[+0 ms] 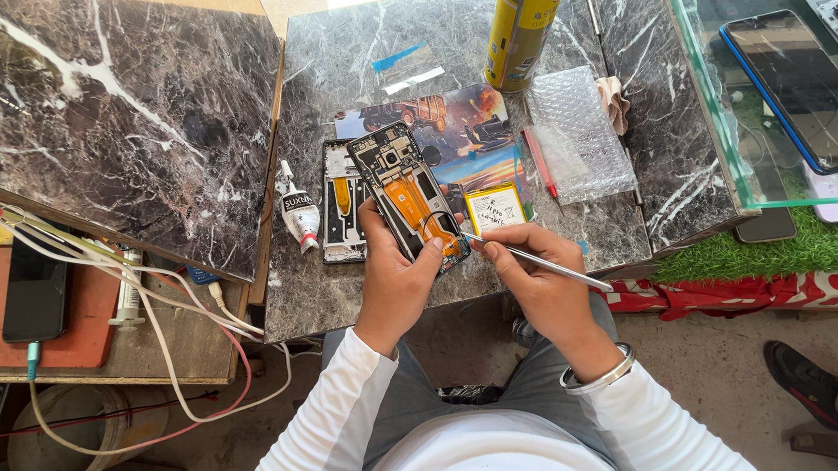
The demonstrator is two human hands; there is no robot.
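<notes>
My left hand [395, 281] grips an opened phone [405, 193] with its back off, showing an orange flex strip and black frame. My right hand [536, 272] holds thin metal tweezers [537, 257] like a pen, their tip touching the phone's lower right edge. A second phone frame [343, 206] lies flat on the dark marble table [332, 76] just left of the held phone. A small yellow battery [495, 207] rests on a colourful picture mat [461, 131] behind my hands.
A white glue tube [297, 209] lies left of the frames. A yellow spray can [525, 20], bubble wrap [578, 134] and a red pen [539, 160] sit at the back right. A glass case [723, 130] holds phones. Cables [152, 310] and a dark phone [34, 288] are left. A person's shoe [798, 369] shows at lower right.
</notes>
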